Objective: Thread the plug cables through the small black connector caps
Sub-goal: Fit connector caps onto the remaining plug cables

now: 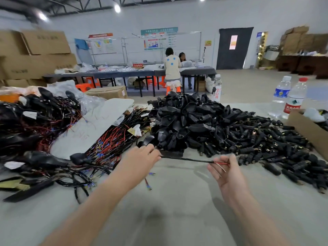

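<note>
Plug cable (186, 159) stretched above the near desk (177, 201): left hand (140, 162) grips the sheathed part, right hand (226, 173) fingers pinch the bared ends. Threading apparently not yet begun. The next move calls for fetching one of the connector caps (262, 144), heaped farther right.

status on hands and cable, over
Left hand grips the cable, right hand pinches its stripped end. Cable stretched between them, no cap visible on it. Cap pile just beyond, path open.
</note>
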A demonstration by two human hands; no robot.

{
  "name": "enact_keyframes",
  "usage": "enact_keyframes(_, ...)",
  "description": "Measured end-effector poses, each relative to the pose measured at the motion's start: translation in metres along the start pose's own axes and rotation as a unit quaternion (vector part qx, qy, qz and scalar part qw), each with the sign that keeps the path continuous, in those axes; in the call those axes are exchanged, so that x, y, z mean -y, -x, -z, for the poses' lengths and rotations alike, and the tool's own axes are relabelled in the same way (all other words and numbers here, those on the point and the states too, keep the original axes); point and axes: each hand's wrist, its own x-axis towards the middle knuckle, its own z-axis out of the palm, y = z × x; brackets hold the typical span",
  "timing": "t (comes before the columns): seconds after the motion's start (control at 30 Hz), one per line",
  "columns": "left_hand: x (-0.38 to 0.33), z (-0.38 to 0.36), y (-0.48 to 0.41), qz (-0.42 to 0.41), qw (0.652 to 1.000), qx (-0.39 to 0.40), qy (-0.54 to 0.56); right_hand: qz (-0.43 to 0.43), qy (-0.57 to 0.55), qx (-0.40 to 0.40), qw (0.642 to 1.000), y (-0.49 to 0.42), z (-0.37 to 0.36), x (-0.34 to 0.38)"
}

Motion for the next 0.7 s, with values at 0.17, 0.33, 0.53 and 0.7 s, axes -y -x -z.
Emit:
enact_keyframes(0.17, 0.076, 0.022, 0.055, 0.046, 0.998, 0.017, -0.048, -0.037, 0.068, 0.109, 0.991, 0.031, -0.056, -0.054)
enact_keyframes(0.33, 0.139, 0.038, 0.1, 0.045, 0.993, 0.006, -0.109, -0.086, 0.123, 0.207, 0.967, 0.061, -0.102, -0.101)
enact_keyframes(0.53, 0.204, 0.046, 0.118, 0.072, 0.985, 0.011, -0.155, -0.108, 0.184, 0.298, 0.93, 0.071, -0.151, -0.132)
enact_keyframes(0.7, 0.219, 0.02, 0.132, 0.081, 0.987, 0.057, -0.126, -0.122, 0.236, 0.3, 0.916, 0.067, -0.168, -0.148)
